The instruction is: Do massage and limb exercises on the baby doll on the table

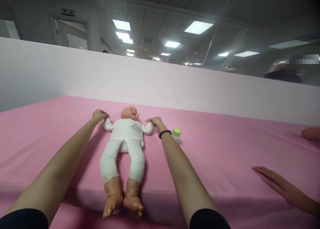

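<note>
A baby doll [126,130] with a white cloth body lies on its back, its head away from me and its bare feet hanging past the front edge of the bed. Both its arms are spread outward. My left hand [99,115] is closed around the doll's hand on the left side. On the other side, my right hand [156,121] grips the doll's other hand between thumb and fingers. The doll's hands are mostly hidden by my fingers. Just right of my right wrist stands a small bottle [176,134] with a green cap, partly behind my forearm.
A pink sheet [217,149] covers the bed. Behind it rises a low white wall [155,82] with glass above. At the right, another person's hand [272,179] lies over the sheet, and part of a further hand or arm [311,133] shows at the edge.
</note>
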A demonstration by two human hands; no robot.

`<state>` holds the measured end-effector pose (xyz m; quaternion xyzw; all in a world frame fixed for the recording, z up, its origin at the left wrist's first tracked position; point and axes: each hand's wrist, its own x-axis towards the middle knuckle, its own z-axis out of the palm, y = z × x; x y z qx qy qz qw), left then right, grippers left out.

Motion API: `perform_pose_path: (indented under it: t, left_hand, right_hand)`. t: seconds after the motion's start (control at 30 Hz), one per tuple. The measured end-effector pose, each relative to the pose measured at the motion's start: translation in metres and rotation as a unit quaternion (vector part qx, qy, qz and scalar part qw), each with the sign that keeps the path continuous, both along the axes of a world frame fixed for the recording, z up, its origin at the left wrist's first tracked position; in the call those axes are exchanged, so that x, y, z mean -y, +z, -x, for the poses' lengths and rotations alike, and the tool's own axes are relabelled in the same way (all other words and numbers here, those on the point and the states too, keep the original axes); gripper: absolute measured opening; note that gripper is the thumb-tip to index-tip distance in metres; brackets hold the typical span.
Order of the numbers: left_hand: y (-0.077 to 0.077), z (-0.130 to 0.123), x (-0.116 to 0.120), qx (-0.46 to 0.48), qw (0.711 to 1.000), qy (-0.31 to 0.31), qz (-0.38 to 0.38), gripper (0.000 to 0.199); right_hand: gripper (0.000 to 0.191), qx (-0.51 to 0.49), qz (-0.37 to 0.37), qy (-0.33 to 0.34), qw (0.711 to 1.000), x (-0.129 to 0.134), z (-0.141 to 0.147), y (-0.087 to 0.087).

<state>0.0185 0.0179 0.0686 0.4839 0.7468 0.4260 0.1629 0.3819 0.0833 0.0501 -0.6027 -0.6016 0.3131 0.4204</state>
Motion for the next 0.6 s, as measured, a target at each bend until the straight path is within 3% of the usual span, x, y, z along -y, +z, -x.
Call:
perform_pose_path:
  t: [0.13,0.23,0.37,0.5,0.6]
  left_hand:
    - [0.024,0.0,0.014,0.031,0.997,-0.007,-0.075,0.037]
    - [0.05,-0.007,0.032,-0.026,0.995,-0.074,-0.068,0.032]
    - [0.072,-0.024,0.065,-0.175,0.968,-0.171,-0.058,0.018]
    - [0.067,-0.044,0.099,-0.307,0.918,-0.253,-0.003,0.008]
    - [0.049,-0.057,0.116,-0.402,0.865,-0.297,0.038,0.008]
  right_hand:
    - [0.01,-0.132,-0.042,0.069,0.988,0.018,-0.005,0.026]
    - [0.008,-0.181,-0.083,0.121,0.972,0.035,-0.013,0.043]
    - [0.018,0.02,-0.206,0.091,0.974,0.07,-0.022,0.049]
    - [0.007,0.189,-0.352,0.174,0.9,0.121,-0.032,0.032]
    - [0.007,0.256,-0.384,0.276,0.843,0.154,-0.039,0.011]
